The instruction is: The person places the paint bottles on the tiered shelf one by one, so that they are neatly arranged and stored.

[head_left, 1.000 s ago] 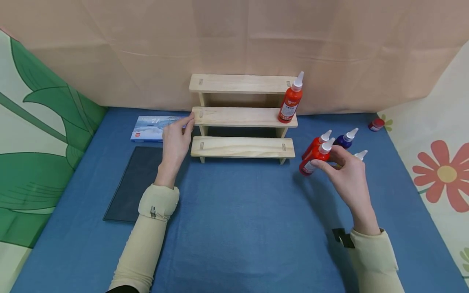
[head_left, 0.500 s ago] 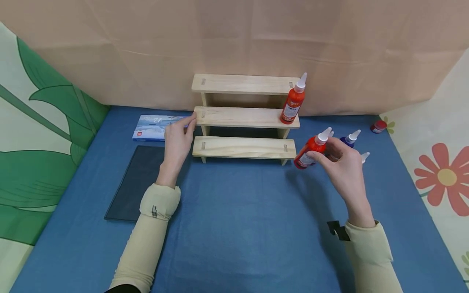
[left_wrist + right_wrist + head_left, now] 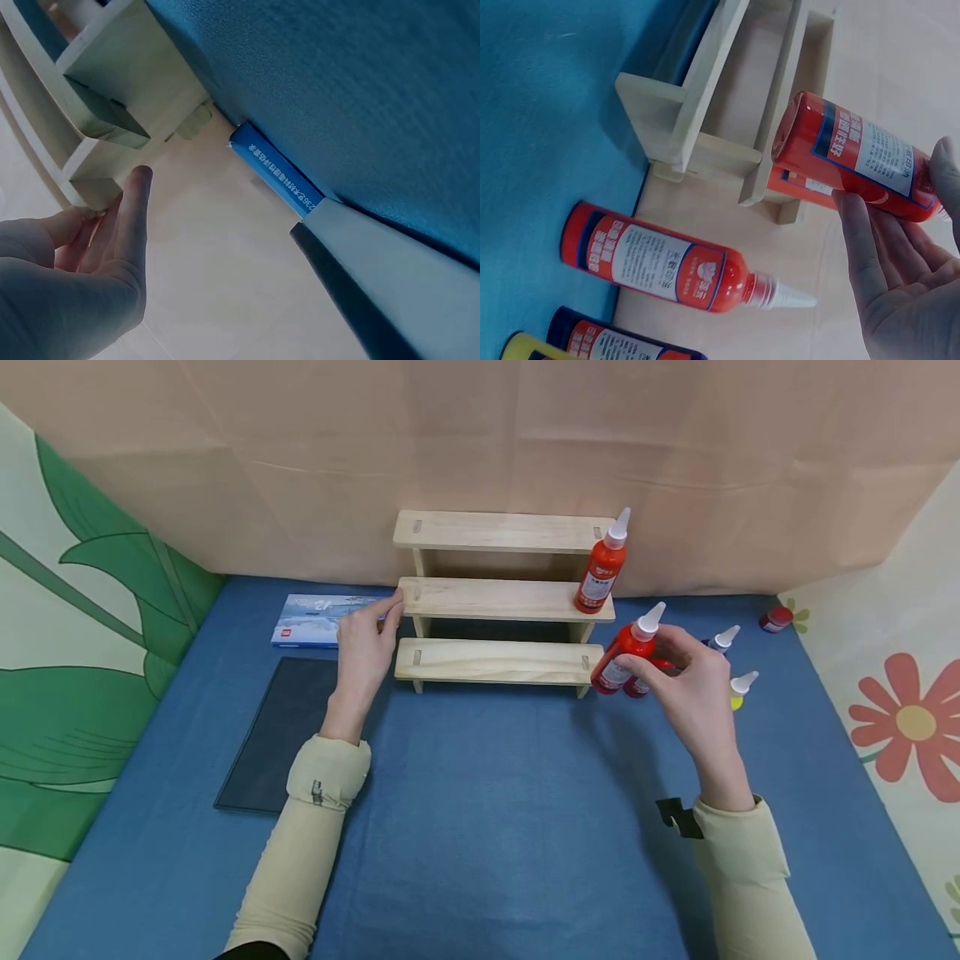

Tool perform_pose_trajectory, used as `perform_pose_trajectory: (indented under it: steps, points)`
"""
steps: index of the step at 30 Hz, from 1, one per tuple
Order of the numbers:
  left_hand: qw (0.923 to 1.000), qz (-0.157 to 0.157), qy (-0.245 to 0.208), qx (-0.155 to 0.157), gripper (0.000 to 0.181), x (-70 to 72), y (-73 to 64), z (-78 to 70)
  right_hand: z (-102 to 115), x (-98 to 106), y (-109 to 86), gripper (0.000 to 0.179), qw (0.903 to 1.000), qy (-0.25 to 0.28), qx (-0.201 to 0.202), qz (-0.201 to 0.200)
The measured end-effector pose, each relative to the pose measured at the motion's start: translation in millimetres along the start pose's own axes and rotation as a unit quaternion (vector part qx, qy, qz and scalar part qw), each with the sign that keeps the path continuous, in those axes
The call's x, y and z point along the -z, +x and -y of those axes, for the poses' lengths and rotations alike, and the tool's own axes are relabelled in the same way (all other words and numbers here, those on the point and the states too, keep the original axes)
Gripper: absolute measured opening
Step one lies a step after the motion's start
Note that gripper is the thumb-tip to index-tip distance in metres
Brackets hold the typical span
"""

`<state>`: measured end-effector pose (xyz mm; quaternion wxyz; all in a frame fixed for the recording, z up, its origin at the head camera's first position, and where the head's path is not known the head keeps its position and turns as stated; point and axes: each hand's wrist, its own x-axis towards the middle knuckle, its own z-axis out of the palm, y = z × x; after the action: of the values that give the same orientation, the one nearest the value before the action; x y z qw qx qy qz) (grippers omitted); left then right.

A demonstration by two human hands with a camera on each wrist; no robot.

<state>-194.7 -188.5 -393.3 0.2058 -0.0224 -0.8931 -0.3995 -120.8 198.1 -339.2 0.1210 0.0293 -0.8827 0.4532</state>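
A wooden three-tier stand (image 3: 495,597) stands against the backdrop. My left hand (image 3: 363,647) pinches the left end of its middle tier; in the left wrist view, thumb and fingers (image 3: 135,217) meet at that end. My right hand (image 3: 693,689) grips a red paint bottle (image 3: 625,652) with a white pointed nozzle. It is raised and tilted beside the bottom tier's right end. Another red bottle (image 3: 597,578) stands on the right end of the middle tier. Behind the held bottle, a further red bottle (image 3: 660,262) stands on the cloth, mostly hidden in the head view.
A blue bottle (image 3: 723,639) and a yellow bottle (image 3: 738,693) stand right of my right hand, partly hidden. A small red jar (image 3: 776,619) sits at the far right edge. On the left lie a blue-and-white box (image 3: 315,622) and a dark flat board (image 3: 288,735).
My right hand has lifted the red bottle and carried it left and up, toward the stand's right end. The red bottle behind it stays on the cloth. My left hand keeps its hold.
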Motion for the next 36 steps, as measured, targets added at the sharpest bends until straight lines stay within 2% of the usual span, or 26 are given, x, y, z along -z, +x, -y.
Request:
perform_pose_trajectory:
  steps: [11,24,36]
  points:
    - [1.0,0.002,0.0,0.0,0.031,-0.3,-0.3,1.4,12,-11,8.1,0.052,0.9996,0.027,0.002,0.001]
    - [1.0,0.0,-0.001,0.0,0.03,-0.6,0.2,1.2,22,-26,18.6,0.05,0.9987,0.042,0.022,0.018]
    - [1.0,0.0,-0.002,-0.001,0.03,-0.2,0.6,1.0,32,-40,33.1,0.048,0.9978,0.04,0.052,0.014]
